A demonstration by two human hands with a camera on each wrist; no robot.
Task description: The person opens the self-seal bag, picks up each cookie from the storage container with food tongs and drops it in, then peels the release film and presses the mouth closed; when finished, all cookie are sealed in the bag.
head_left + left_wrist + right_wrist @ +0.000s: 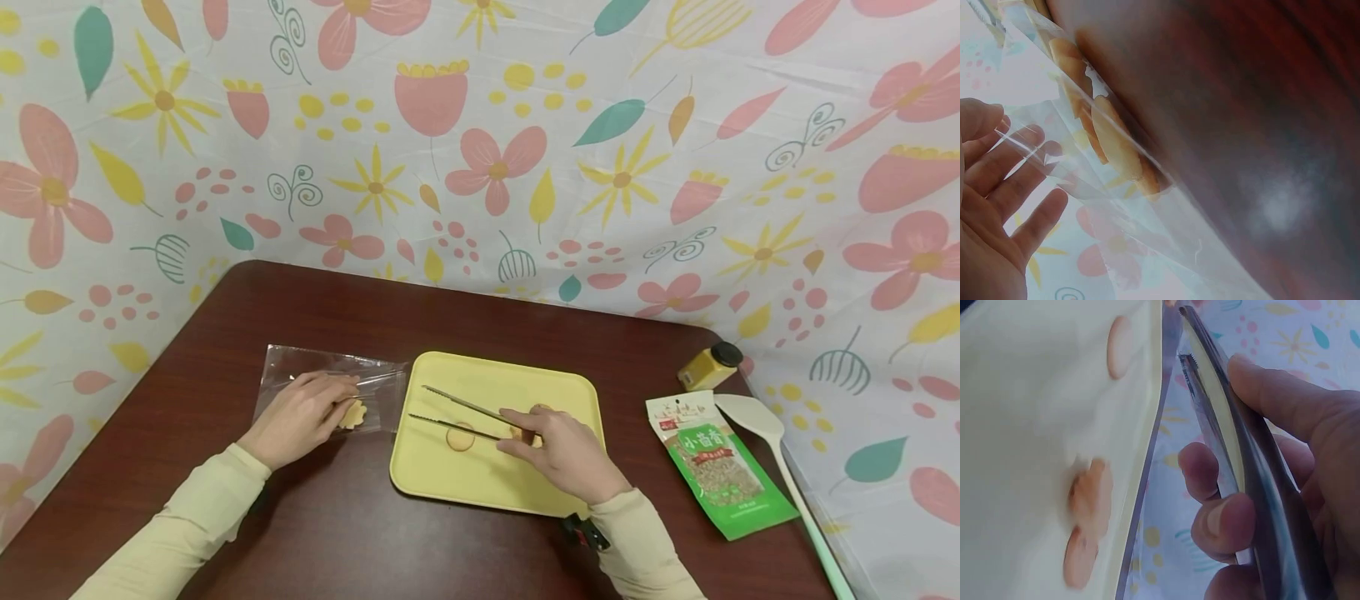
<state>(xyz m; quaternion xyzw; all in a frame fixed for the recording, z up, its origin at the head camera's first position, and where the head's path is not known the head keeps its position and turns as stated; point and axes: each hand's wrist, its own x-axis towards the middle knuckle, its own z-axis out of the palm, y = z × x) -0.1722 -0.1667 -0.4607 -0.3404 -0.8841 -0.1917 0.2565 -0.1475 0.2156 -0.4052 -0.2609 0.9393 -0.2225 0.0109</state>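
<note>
A clear plastic bag lies on the table with several cookies inside. My left hand is over the bag, and its thumb and forefinger pinch the film in the left wrist view. One pale scalloped cookie shows beside the fingers. My right hand grips metal tongs above a yellow tray. The tongs' serrated tips point left and stand apart, with nothing between them. On the tray lie a round cookie and more cookies, partly hidden by the right hand in the head view.
Right of the tray lie a green-and-white seasoning packet and a white spatula with a mint handle. Behind them is a yellow bottle with a black cap. A flowered cloth hangs beyond the dark wooden table.
</note>
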